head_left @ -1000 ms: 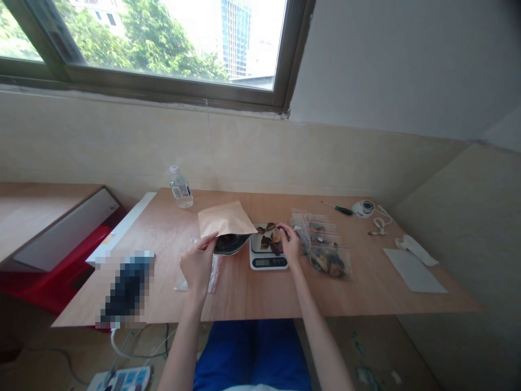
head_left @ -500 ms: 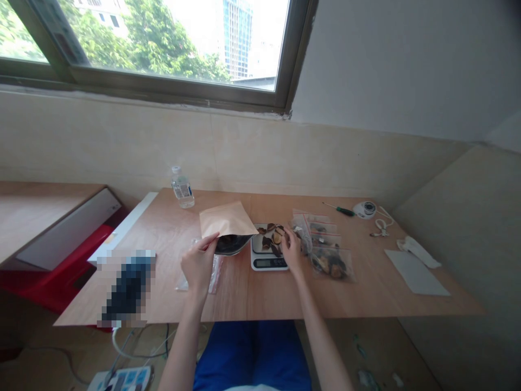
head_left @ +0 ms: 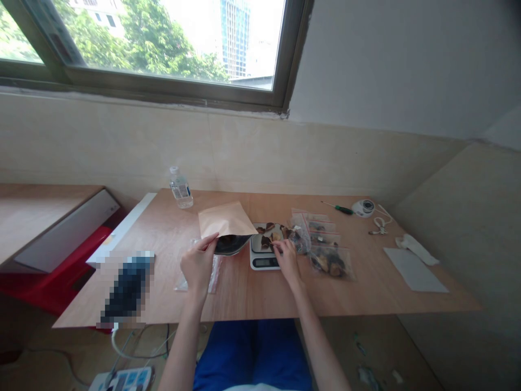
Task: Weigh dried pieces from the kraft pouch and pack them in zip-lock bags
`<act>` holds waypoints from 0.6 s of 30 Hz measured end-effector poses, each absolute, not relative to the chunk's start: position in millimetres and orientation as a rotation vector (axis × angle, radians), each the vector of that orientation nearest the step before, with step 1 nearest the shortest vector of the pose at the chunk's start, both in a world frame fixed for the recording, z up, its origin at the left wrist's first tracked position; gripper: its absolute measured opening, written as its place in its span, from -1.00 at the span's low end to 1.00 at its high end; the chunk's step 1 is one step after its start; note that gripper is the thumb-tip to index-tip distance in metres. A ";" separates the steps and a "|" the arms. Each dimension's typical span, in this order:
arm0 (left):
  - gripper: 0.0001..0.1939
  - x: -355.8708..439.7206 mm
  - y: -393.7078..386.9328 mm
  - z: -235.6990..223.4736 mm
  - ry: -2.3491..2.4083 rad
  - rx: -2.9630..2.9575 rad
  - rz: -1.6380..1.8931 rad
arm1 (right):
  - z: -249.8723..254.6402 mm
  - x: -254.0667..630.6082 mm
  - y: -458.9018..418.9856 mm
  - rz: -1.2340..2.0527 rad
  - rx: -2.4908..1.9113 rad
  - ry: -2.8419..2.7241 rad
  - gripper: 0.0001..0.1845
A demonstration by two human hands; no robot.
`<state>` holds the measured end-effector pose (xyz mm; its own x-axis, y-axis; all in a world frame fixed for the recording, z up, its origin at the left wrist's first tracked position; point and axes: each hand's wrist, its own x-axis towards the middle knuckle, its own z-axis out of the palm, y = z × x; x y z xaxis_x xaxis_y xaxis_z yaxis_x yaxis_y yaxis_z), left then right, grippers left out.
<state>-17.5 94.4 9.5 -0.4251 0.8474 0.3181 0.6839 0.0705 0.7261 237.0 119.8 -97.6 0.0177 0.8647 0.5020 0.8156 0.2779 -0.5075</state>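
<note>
My left hand (head_left: 198, 263) grips the edge of a brown paper bag (head_left: 226, 220), whose dark mouth gapes toward me. Some dark brown contents show dimly inside it. Right beside the bag is a white kitchen scale (head_left: 264, 263) with a small display at its front. Dried mushroom pieces (head_left: 266, 240) lie spread over its plate. My right hand (head_left: 288, 258) is over the scale's right side, thumb and fingertips pinched together on a mushroom piece that the fingers mostly hide.
Clear zip bags of dried mushrooms (head_left: 331, 263) lie right of the scale. Flat plastic bags (head_left: 214, 277) lie under my left hand. Farther off are a water bottle (head_left: 181, 189), a screwdriver (head_left: 343, 209), a white camera (head_left: 363, 208) and a white sheet (head_left: 415, 270). A blurred dark object (head_left: 128, 288) lies left.
My right hand has moved left and toward me across the scale, and its fingers have closed into a pinch. My left hand still holds the paper bag in nearly the same place.
</note>
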 end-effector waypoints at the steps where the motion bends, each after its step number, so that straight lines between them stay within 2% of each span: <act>1: -0.78 -17.6 94.3 9.2 2.152 1.563 1.280 | -95.9 237.6 122.9 0.070 -1.524 -1.792 -0.74; 7: -0.79 -17.2 94.6 8.5 2.149 1.557 1.295 | -87.1 241.0 132.5 0.032 -1.517 -1.885 -0.73; 18: -0.79 -18.0 93.4 8.8 2.128 1.533 1.307 | -81.0 238.3 130.9 0.098 -1.498 -1.970 -0.83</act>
